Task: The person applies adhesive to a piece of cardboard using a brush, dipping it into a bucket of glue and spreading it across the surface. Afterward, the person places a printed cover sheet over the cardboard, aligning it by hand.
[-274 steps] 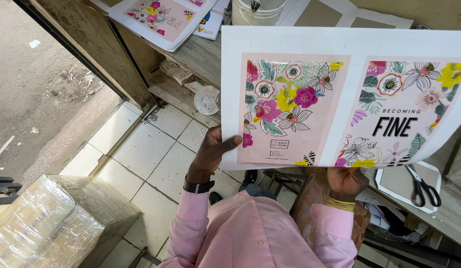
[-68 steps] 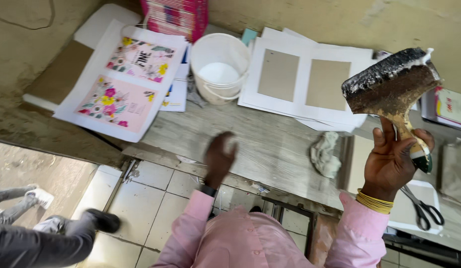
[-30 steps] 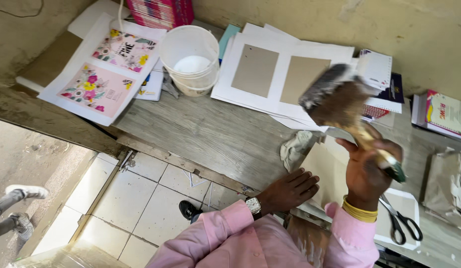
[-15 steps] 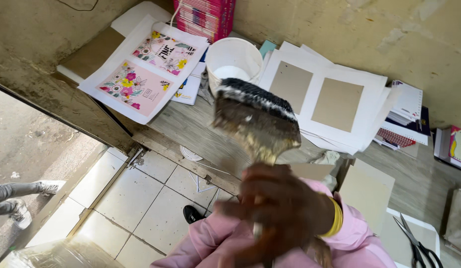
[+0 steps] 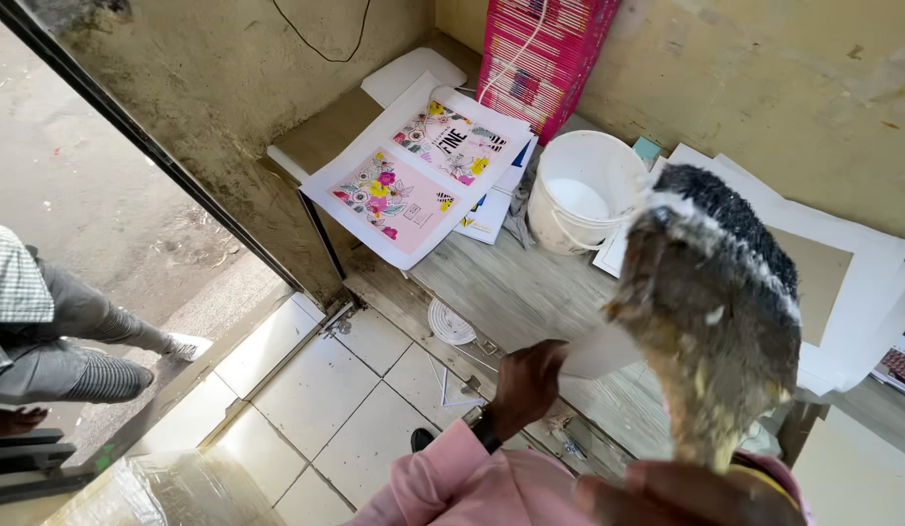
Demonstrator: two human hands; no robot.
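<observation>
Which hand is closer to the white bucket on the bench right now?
Left. The left hand grips a white sheet on the bench below the white bucket; the right hand is lower, holding the brush.

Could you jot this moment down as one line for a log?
right hand: holds glue-caked brush raised | left hand: on white sheet at bench edge | nearby: white bucket, floral print

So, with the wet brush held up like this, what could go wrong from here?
1. The wide brush in the right hand looks loaded with paste and hangs over the wooden table; drips could land on the white sheets with grey boards.
2. The left hand holds a white sheet close under the bristles, so it may get smeared.
3. The white bucket stands right beside the floral printed sheet; a splash could stain it.
</observation>
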